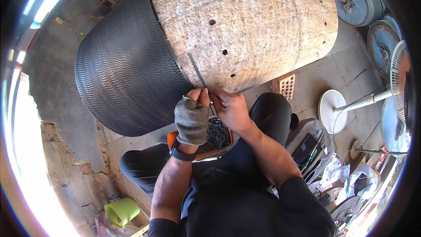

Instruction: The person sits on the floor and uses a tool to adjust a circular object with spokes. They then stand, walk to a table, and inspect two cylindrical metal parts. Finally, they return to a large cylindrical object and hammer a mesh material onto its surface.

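A large barrel-shaped drum [263, 26] with a rough, pale brown surface and several holes lies across the far side. Tightly packed rows of black ridged strip [127, 66] cover its left end. A narrow dark strip with a notched edge [196, 67] lies on the bare surface near that covering and runs down to my fingers. My left hand [191, 118], in a grey fingerless glove, pinches its lower end. Close beside it, my right hand [231, 110] is closed at the same strip, fingertips partly hidden. Below them an orange tray [173, 138] holds many small black pieces [218, 133].
A perforated brick [287, 87] sits by the drum's right underside. To the right are a white standing fan [399, 79] with a round base [332, 111] and several large spools [351, 1]. A yellow-green bucket [122, 212] lies tipped at lower left, near broken flooring [72, 180].
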`<state>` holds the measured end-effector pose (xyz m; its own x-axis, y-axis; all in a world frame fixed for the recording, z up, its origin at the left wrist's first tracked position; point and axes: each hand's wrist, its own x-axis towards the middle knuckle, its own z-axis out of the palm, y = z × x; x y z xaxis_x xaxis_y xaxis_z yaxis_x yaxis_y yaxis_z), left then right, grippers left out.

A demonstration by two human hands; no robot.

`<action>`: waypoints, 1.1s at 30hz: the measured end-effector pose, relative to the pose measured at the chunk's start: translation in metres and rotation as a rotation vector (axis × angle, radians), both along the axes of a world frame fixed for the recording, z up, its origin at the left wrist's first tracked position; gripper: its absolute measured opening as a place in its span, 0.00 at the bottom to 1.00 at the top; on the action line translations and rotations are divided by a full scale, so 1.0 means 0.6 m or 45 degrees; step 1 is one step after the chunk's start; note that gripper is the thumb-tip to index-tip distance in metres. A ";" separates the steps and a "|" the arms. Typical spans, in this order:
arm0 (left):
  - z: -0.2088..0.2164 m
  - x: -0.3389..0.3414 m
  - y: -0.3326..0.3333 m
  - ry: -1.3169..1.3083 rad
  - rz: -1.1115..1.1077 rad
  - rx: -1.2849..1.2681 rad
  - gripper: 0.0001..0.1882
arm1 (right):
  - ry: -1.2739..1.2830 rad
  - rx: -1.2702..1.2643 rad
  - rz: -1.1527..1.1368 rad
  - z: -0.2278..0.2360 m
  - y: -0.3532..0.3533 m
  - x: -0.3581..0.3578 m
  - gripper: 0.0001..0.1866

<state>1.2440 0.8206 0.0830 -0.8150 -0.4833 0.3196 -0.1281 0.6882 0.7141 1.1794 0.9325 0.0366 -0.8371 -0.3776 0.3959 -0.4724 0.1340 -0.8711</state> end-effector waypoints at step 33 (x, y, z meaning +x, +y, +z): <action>-0.044 -0.049 0.086 0.287 -0.149 0.760 0.22 | -0.604 1.117 -1.681 -0.285 0.685 0.315 0.17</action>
<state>1.2145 0.8723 0.0568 -0.8176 -0.5426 0.1928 0.1216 0.1646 0.9788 1.3687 1.3435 -0.1346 -0.7174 0.6907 0.0913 0.6287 0.6983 -0.3422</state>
